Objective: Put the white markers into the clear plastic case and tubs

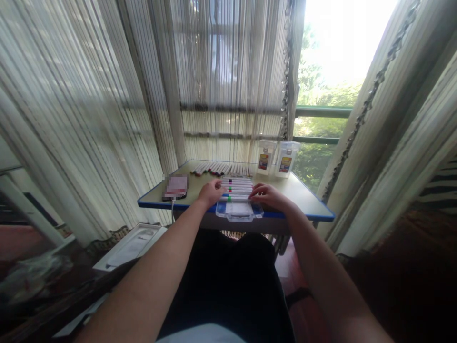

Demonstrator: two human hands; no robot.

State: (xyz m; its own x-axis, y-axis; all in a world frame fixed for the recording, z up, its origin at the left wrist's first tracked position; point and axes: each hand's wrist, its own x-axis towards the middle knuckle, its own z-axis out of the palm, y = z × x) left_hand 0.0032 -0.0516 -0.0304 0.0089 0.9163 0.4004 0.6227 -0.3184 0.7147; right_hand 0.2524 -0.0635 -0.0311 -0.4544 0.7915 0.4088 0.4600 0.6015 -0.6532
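Note:
A clear plastic case (239, 214) lies with its near flap over the table's front edge. White markers (242, 189) with coloured bands, among them purple, red, green and blue, lie in it side by side, crosswise to me. My left hand (211, 192) is at the left ends of the markers, its thumb and forefinger apart near the coloured bands. On the right, my right hand (267, 195) reaches over the case's edge, its slightly bent, parted fingers touching the markers' right ends. Neither hand visibly grips a marker.
Behind the case, many loose markers (221, 169) lie in a row on the blue-edged table (303, 195). Two clear containers (286, 159) with labels stand at the back right. A blurred phone-like object (176, 186) with a white cable lies left. An open white box (130, 245) sits lower left.

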